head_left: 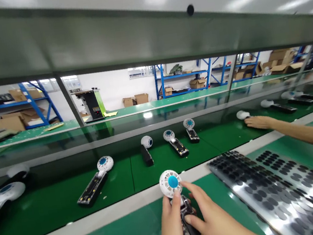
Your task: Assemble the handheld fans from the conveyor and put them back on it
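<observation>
A device with a round white head, a blue centre and a black body [170, 183] is held upright over the near edge of the green table, low in the middle of the view. My left hand [172, 221] wraps round its neck from the left, thumb just below the white head. From the right, my right hand [207, 212] grips the black body, its index finger reaching up to the head's edge. Circuit parts show on the open body between both hands. Sheets of round black stickers [252, 189] lie just right of my right hand.
Several similar devices [93, 188] lie along the green conveyor [119, 186] beyond a pale rail [100, 216]. Another person's hand [260, 122] touches one at the right. A metal shelf [133, 38] spans overhead.
</observation>
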